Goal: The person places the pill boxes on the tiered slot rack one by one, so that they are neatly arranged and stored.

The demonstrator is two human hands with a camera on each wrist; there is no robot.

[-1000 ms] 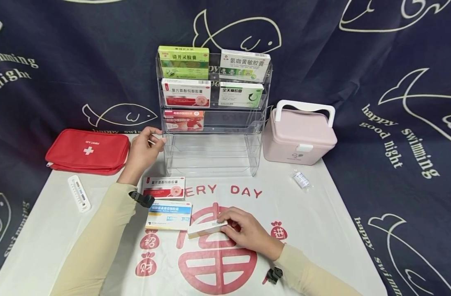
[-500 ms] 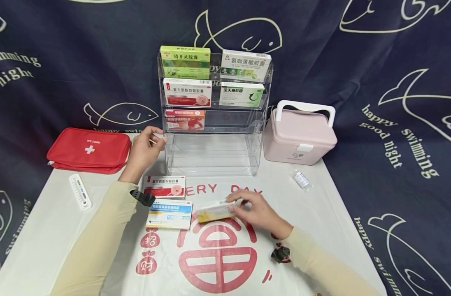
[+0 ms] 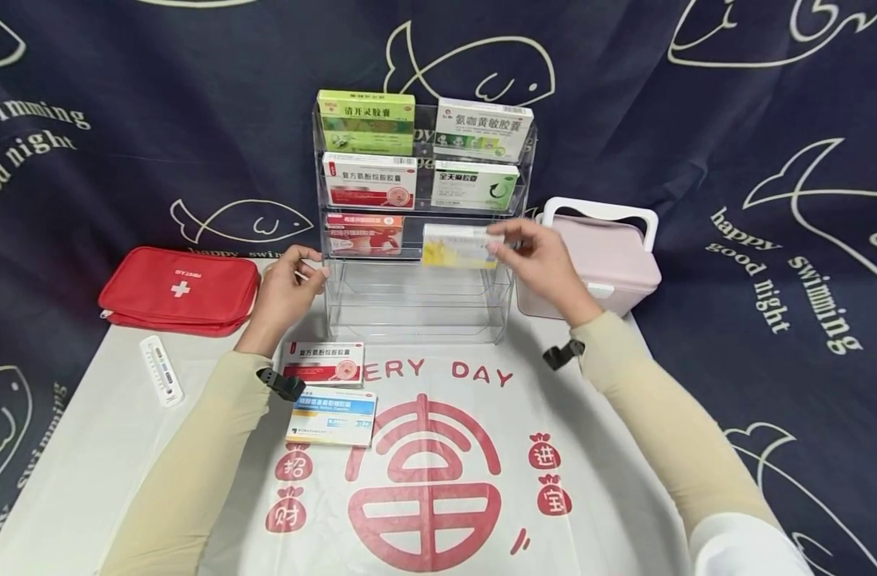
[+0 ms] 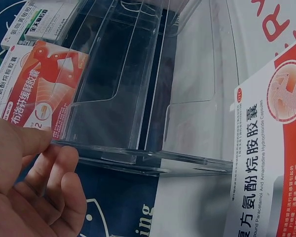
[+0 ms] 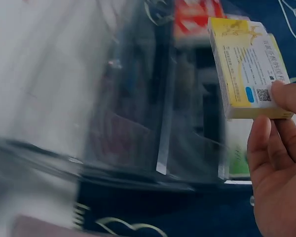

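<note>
Yellow-white box (image 5: 239, 64) | in right fingers (image 5: 260, 138) | QR code (image 5: 263, 95): right-wrist view only

On the red pouch (image 3: 179, 290) is written "FIRST AID". The orange box (image 4: 56, 81) says "布洛芬缓释胶囊", the dark curtain (image 3: 626, 136) "good night".

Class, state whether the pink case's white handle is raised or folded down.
Raised: the white handle arches above the lid of the pink case.

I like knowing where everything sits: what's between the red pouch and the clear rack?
The left hand lies between the pouch and the rack; the head view shows it.
</note>
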